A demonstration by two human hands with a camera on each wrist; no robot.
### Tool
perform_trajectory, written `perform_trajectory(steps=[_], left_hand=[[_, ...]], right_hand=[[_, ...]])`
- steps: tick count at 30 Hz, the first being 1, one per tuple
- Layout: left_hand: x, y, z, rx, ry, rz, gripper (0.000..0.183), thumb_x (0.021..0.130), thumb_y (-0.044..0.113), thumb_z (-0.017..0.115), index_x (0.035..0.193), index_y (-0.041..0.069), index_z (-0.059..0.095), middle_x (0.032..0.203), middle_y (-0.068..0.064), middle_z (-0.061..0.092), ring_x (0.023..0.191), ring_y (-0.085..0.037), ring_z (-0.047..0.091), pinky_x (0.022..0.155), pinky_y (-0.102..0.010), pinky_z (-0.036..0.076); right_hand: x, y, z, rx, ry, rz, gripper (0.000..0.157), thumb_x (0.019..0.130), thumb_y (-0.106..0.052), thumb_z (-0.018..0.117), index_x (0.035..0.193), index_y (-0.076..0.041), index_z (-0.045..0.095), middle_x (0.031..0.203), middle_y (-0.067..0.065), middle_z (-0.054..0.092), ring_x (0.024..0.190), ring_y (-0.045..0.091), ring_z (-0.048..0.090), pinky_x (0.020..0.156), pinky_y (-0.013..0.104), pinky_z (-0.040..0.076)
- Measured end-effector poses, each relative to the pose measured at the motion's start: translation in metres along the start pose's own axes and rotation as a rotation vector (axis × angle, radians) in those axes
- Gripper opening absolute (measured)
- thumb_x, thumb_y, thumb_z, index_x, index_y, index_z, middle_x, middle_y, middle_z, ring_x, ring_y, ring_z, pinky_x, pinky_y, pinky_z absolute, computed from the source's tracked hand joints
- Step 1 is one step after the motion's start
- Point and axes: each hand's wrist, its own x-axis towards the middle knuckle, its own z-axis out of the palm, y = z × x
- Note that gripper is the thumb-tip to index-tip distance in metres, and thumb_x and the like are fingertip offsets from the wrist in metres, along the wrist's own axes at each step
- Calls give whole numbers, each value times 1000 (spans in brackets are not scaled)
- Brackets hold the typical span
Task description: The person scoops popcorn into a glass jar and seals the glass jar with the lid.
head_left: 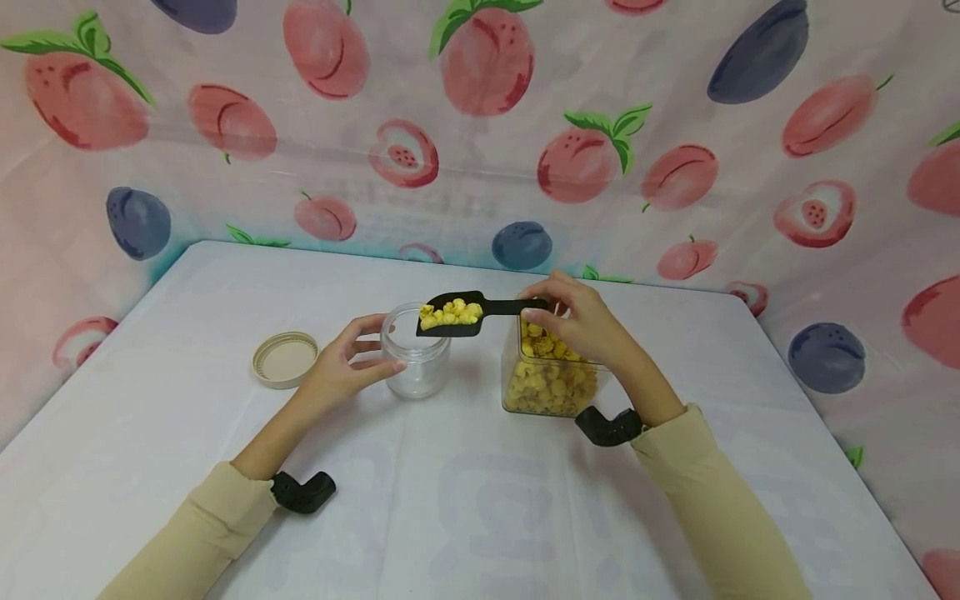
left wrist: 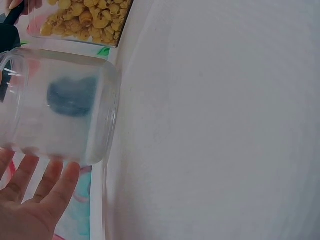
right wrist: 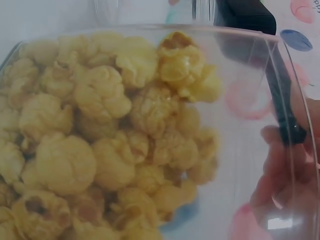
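1. Your left hand (head_left: 347,362) cups the clear jar (head_left: 417,382), thumb in front and fingers at its near side, the jar upright on the desk (head_left: 450,533); a light hold could let it tip if knocked.
2. Your right hand (head_left: 579,319), thumb and fingers closed in a pinch, grips the black scoop (head_left: 463,330) near the end of its handle; a slight twist there could roll the load out early.
3. Popcorn (head_left: 453,312) fills the scoop's front, left of your right hand; because the head view shows the scoop only partly overlapping the jar's mouth, pieces could fall between your hands.
4. The popcorn container (head_left: 557,362) stands beneath your right hand, which could catch its rim if lowered.
5. The lid (head_left: 285,359) lies just left of your left hand, where a backward sweep could shove it.
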Motion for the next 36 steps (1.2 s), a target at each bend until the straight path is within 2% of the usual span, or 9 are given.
perform_trajectory(steps=[11,26,32,36], left_hand=[[0,1,0,-3,2,-15,69,80,26,74,139,21,37,138,-7,41,125,-31,44,102,-47,42],[1,0,0,-15,-11,-8,68,81,25,73,139,21,37,138,-7,40,124,-30,43,102,-47,42],[0,0,0,-17,-11,-1,67,82,23,73,139,20,37,138,-7,40,124,-30,43,102,-47,42],[-1,0,0,-14,-13,14,67,82,22,72,139,18,37,138,-9,40,124,-31,44,102,-47,42]], right_hand=[[4,-7,-6,-78,-18,-69,24,88,-11,64,110,-4,65,84,8,48,81,22,44,69,31,39],[7,-17,-13,-141,-54,-70,24,88,-14,64,110,-3,66,83,7,46,80,21,43,66,30,37],[9,-21,-15,-159,-78,-81,23,88,-15,63,108,-3,66,80,7,43,79,26,44,64,30,35],[10,-24,-16,-166,-87,-75,23,88,-15,64,108,-4,66,80,7,43,78,22,43,63,30,35]])
